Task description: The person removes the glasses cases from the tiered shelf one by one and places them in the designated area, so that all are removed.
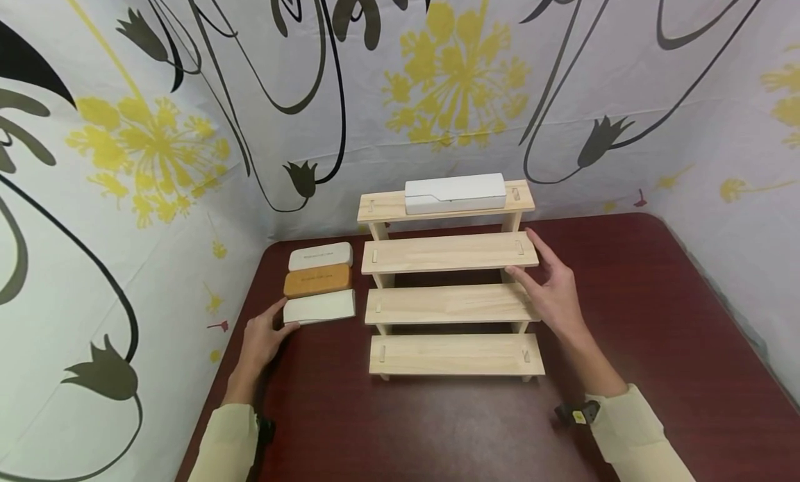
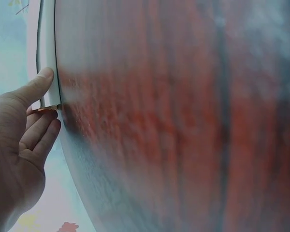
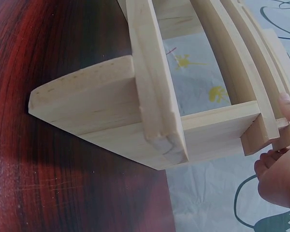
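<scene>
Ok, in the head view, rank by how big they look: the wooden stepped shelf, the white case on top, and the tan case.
1. wooden stepped shelf
2. white case
3. tan case, which looks smallest though nearer the camera

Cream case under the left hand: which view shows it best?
Head view: the cream case lies whole on the table, the left hand touching its end. Left wrist shows only a blurred edge; right wrist shows none.
</scene>
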### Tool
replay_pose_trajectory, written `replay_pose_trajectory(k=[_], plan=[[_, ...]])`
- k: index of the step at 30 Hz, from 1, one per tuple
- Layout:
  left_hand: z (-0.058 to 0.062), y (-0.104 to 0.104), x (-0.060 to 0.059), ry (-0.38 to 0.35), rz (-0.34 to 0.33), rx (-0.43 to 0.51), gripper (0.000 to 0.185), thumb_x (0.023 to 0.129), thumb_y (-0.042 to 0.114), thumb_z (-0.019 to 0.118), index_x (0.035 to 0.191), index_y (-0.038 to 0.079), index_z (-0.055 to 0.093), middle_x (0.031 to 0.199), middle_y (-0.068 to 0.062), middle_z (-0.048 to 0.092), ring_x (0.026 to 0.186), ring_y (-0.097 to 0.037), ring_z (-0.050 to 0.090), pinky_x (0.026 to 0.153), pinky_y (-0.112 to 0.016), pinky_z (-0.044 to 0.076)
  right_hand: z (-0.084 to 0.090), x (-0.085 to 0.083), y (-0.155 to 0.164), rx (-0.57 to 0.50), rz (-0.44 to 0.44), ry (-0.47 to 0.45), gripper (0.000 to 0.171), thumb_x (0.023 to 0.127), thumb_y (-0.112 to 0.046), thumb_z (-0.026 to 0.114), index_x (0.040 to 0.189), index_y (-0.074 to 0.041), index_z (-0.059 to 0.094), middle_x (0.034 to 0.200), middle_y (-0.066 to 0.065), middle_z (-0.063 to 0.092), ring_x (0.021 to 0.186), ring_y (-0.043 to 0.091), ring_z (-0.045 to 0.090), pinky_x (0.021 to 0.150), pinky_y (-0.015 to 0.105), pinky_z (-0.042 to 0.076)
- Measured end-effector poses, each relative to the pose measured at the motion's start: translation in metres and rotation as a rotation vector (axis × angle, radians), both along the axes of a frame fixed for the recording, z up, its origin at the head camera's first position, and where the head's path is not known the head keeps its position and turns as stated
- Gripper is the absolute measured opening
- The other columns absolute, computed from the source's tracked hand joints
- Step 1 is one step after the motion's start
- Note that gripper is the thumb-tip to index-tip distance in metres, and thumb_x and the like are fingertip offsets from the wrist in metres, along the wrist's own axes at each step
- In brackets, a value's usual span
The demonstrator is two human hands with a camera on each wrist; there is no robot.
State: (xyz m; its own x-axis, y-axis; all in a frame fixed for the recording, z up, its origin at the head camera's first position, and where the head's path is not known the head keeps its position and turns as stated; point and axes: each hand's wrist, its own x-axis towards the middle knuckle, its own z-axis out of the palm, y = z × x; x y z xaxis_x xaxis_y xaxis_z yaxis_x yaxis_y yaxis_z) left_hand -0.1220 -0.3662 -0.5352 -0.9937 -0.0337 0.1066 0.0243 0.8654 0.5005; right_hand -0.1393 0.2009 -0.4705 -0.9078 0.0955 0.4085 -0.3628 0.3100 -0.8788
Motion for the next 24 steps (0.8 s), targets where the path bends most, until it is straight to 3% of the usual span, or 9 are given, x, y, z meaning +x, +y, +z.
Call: replay_pose_trajectory(k=[11, 19, 24], plan=[[0.001, 0.001, -0.003, 0.013, 0.006, -0.01, 0.073, 0.093, 0.022, 0.086, 0.153, -0.003, 0.054, 0.143, -0.031, 0.06, 0.129, -0.052, 0.059, 0.104, -0.067, 0.049, -0.001, 0.0, 0.0, -0.011, 0.0, 0.004, 0.085, 0.089, 0.003, 0.084, 0.162, -0.017, 0.046, 0.161, 0.013, 0.05, 0.146, 0.027, 0.048, 0.109, 0.009, 0.038], [0.003, 0.001, -0.004, -0.008, 0.011, -0.021, 0.073, 0.093, 0.022, 0.086, 0.154, -0.002, 0.053, 0.143, -0.032, 0.058, 0.13, -0.052, 0.058, 0.104, -0.068, 0.048, -0.002, 0.001, 0.0, -0.008, -0.002, -0.006, 0.084, 0.09, 0.001, 0.084, 0.162, -0.02, 0.046, 0.161, 0.01, 0.05, 0.146, 0.025, 0.048, 0.108, 0.009, 0.039], [0.004, 0.0, -0.005, -0.02, 0.015, -0.014, 0.073, 0.094, 0.022, 0.085, 0.155, -0.001, 0.052, 0.146, -0.031, 0.057, 0.132, -0.051, 0.057, 0.106, -0.067, 0.047, 0.02, 0.014, -0.009, -0.017, 0.007, 0.002, 0.08, 0.091, 0.006, 0.081, 0.162, -0.008, 0.044, 0.16, 0.023, 0.048, 0.147, 0.033, 0.046, 0.109, 0.009, 0.038]])
